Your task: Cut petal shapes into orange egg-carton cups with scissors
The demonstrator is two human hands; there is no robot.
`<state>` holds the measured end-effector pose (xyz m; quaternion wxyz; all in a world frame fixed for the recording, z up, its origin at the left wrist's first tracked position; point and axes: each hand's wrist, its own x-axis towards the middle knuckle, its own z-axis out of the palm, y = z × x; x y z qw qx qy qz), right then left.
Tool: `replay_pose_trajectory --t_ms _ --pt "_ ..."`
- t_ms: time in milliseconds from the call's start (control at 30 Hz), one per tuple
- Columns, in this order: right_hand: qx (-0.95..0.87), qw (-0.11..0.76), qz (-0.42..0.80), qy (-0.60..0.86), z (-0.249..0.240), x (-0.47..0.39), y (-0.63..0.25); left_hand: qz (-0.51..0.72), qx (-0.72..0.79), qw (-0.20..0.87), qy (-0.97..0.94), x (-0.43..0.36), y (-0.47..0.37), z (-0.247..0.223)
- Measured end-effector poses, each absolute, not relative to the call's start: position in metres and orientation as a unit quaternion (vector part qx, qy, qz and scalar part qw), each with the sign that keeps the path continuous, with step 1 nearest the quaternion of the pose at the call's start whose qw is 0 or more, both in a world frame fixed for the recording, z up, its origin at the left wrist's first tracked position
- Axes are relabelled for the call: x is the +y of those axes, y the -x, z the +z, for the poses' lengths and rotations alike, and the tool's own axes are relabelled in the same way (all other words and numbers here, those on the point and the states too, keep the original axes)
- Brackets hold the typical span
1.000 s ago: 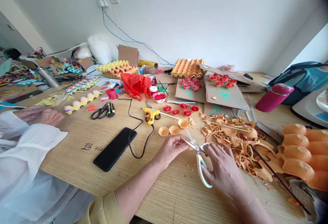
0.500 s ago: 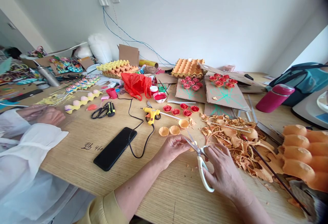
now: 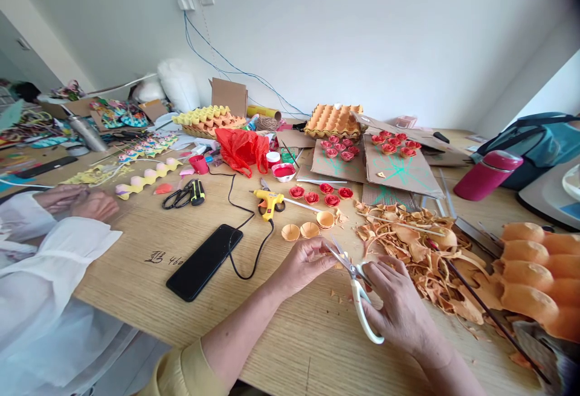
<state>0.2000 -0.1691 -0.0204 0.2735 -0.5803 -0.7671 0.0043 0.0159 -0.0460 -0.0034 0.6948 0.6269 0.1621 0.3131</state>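
White-handled scissors (image 3: 362, 314) are gripped in my right hand (image 3: 399, 302), their blades pointing up and left, slightly apart. My left hand (image 3: 301, 266) pinches a small pale orange piece at the blade tips; the fingers hide most of it. Just beyond my left hand stand three orange cups (image 3: 310, 230). Behind them lie several red paper roses (image 3: 331, 200). To the right of the scissors spreads a heap of orange scraps (image 3: 408, 239). A yellow glue gun (image 3: 270, 201) rests on the table left of the roses, its cord running past a black phone (image 3: 203, 262).
An orange egg tray (image 3: 528, 269) and a pink bottle (image 3: 488, 174) stand on the right. Cardboard sheets (image 3: 399, 166) carry more roses. A red bag (image 3: 242, 150) and a red paint bowl (image 3: 283, 171) are further back. At left, another person's hands (image 3: 95, 204) are close together.
The scissors' handles have swung slightly down and right, and the blades look a little closer together. My left hand keeps nearly the same place.
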Motion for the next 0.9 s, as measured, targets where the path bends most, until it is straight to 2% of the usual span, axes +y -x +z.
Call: replay_pose_trajectory --t_ms 600,900 --pt "-0.782 0.269 0.003 0.562 -0.012 -0.171 -0.201 0.327 0.186 0.569 -0.731 -0.039 -0.008 0.002" --pt "-0.788 0.261 0.009 0.557 -0.013 -0.171 -0.202 0.320 0.169 0.562 -0.744 -0.034 -0.005 0.000"
